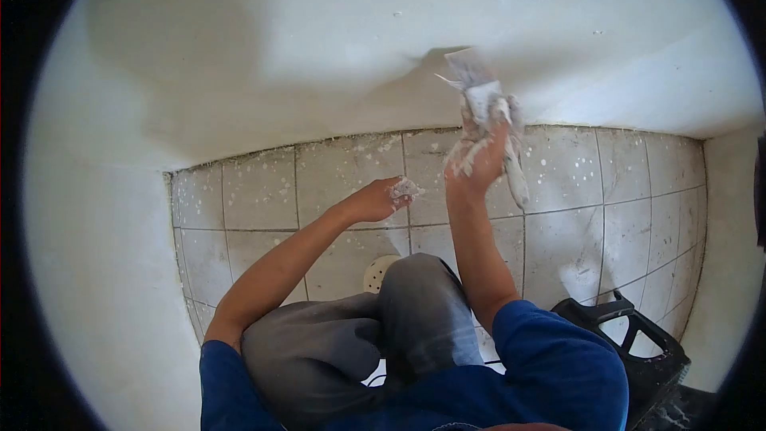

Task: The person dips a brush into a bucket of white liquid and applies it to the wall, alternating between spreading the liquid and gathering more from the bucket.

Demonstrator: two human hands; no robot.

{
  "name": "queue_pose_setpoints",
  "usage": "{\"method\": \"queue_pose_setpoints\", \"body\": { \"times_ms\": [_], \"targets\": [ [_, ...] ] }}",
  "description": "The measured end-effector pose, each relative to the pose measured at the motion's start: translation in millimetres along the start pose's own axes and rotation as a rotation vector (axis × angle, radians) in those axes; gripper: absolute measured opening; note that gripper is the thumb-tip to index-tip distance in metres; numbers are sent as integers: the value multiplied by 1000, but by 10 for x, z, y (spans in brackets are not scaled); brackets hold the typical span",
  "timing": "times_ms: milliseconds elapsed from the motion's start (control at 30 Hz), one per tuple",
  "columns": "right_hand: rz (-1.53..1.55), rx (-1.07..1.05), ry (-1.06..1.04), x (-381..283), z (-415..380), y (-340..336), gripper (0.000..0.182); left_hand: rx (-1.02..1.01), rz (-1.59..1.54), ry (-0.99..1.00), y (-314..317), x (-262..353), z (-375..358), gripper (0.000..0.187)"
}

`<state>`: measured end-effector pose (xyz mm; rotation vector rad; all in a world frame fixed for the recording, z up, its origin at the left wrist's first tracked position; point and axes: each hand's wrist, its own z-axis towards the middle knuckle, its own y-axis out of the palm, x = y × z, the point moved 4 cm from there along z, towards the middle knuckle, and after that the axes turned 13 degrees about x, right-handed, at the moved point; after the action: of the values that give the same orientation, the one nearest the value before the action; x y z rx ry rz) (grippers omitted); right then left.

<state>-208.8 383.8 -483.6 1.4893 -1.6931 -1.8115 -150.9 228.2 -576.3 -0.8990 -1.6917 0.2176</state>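
My right hand (482, 140), smeared with white paste, is wrapped round a putty knife (471, 69). Its wide blade points up at the white wall (335, 40), close in front of it, and a pale handle hangs below the fist. White paste sits thick at the base of the blade. Over the floor tiles, lower and to the left, my left hand (381, 200) is closed, with a whitish, paste-covered patch at its fingertips. I cannot tell what, if anything, those fingers hold.
White spots dot the tiled floor (347, 172) along the wall's foot. A round disc with holes (375, 275) lies beside my bent knee. To the lower right stands a black plastic stool or frame (594, 313). Side walls rise at left and right.
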Motion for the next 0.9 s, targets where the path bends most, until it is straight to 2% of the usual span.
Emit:
{"method": "queue_pose_setpoints", "body": {
  "times_ms": [100,133,233,333,400,467,500,567,600,700,733,833,900],
  "targets": [
    [-247,202,26,323,124,-365,26,-25,-15,-76,-25,-61,-5,33],
    [-438,295,137,596,231,-741,23,-24,-17,-70,-50,-88,14,32],
    [-492,425,145,984,442,-1140,24,-1,35,-27,12,-252,47,34],
    [-234,202,123,452,262,-298,22,-56,103,-10,73,-203,-15,44],
    [-267,-90,12,-100,-32,423,22,-104,137,14,87,-114,27,49],
    [-326,-199,-87,-158,-152,606,22,-148,164,45,118,-75,62,49],
    [-366,-154,-134,2,-122,519,22,-101,139,49,114,-71,73,48],
    [-530,-84,-257,418,-6,102,23,-2,100,65,99,-102,108,47],
    [-653,-84,-351,614,43,-211,23,-48,90,76,96,-100,118,49],
    [-1283,-211,-780,1131,187,-1430,25,-125,125,75,81,-116,95,52],
    [-1361,-223,-764,1089,147,-1526,25,-116,173,54,95,-90,4,52],
    [-629,94,80,1338,228,-1447,23,-59,250,36,101,-242,-43,48],
    [-440,-81,29,796,-139,-253,25,-79,237,45,234,-380,-74,49]
  ]
}}
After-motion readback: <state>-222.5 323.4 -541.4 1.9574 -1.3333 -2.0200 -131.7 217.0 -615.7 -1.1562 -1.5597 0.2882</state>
